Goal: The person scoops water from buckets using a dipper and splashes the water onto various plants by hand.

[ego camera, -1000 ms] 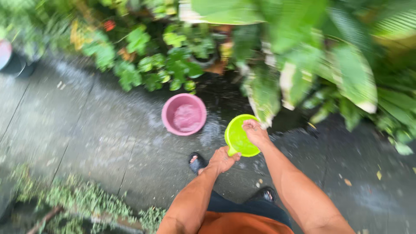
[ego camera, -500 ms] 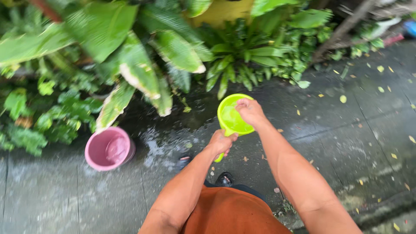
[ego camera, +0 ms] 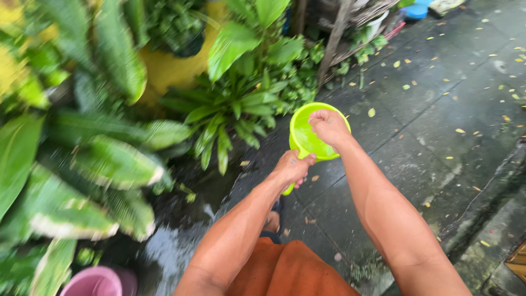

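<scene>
A lime-green plastic dipper with a short handle is held out in front of me over wet pavement. My left hand is closed around its handle from below. My right hand reaches into the bowl of the dipper, fingers curled over its far rim. A pink plastic bucket sits at the bottom left, partly cut off by the frame edge and by leaves.
Big striped green leaves and a spiky green plant crowd the left and middle. A yellow pot stands behind them. Wet grey paving with fallen yellow leaves stretches right. A raised kerb runs along the right.
The view has swung to the right: the pink bucket slid from the middle to the bottom left corner. Both hands keep the same hold on the green dipper.
</scene>
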